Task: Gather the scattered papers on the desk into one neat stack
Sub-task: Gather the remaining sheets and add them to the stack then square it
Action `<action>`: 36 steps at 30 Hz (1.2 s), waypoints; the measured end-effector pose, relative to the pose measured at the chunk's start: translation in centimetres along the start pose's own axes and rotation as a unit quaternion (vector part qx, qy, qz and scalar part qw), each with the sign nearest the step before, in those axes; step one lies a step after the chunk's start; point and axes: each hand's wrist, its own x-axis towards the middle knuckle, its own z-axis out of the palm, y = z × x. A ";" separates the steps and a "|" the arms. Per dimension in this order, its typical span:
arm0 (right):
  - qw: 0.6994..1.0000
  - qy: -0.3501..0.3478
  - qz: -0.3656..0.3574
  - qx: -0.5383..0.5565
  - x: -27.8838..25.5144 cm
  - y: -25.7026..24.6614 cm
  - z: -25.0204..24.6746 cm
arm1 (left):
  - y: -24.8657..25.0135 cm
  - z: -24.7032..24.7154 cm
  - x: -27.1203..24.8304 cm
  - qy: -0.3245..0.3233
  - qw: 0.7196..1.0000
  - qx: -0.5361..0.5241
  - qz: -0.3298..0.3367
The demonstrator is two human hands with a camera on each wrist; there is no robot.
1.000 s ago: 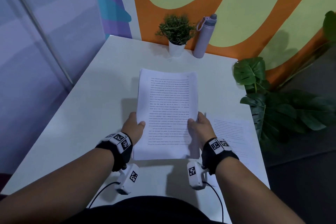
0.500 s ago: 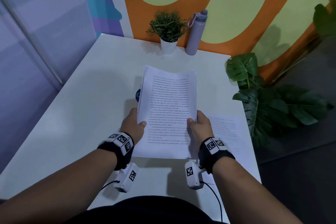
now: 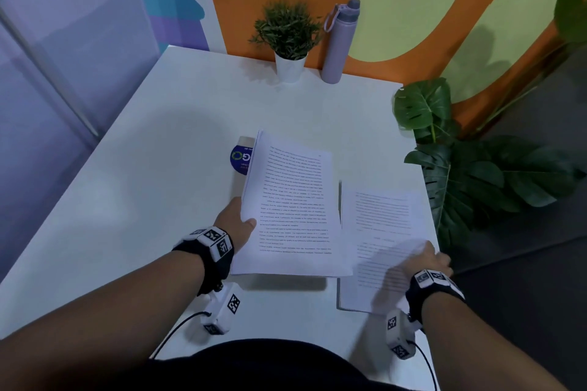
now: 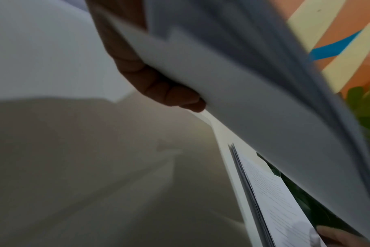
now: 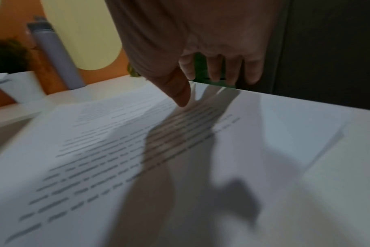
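A stack of printed papers hangs tilted above the white desk. My left hand grips its left edge, thumb on top and fingers underneath. From below, the stack fans into several sheets. A second sheaf of printed papers lies flat at the desk's right edge, also seen in the wrist views. My right hand hovers over the sheaf's right side. Its thumb points down onto the page and its fingers hang straight at the desk's edge. It holds nothing.
A blue round label on a small object peeks out from under the held stack. A small potted plant and a lilac bottle stand at the back against the wall. A large-leaved plant crowds the desk's right side.
My right hand has let go of the stack and moved right to the sheaf at the desk's edge. The left hand alone now holds the stack, which has tilted left.
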 end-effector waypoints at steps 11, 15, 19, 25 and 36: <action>0.988 -0.037 -0.141 -0.055 -2.1 -4.4 4.6 | -1.6 2.1 0.5 -0.035 0.998 0.037 -0.024; 0.971 -0.073 -0.222 -0.060 -3.7 -6.6 6.3 | -2.6 2.8 0.7 -0.042 0.994 0.078 -0.069; 0.953 -0.119 -0.278 -0.017 -5.3 -8.6 7.8 | -3.5 3.1 1.3 -0.019 0.988 0.132 -0.074; 0.932 -0.149 -0.327 0.034 -6.7 -9.9 8.9 | -3.7 1.6 1.2 0.007 0.997 0.035 -0.064; 0.814 -0.188 -0.265 0.482 -8.7 -13.6 3.4 | -0.5 -4.9 -2.1 0.075 0.980 -0.144 0.113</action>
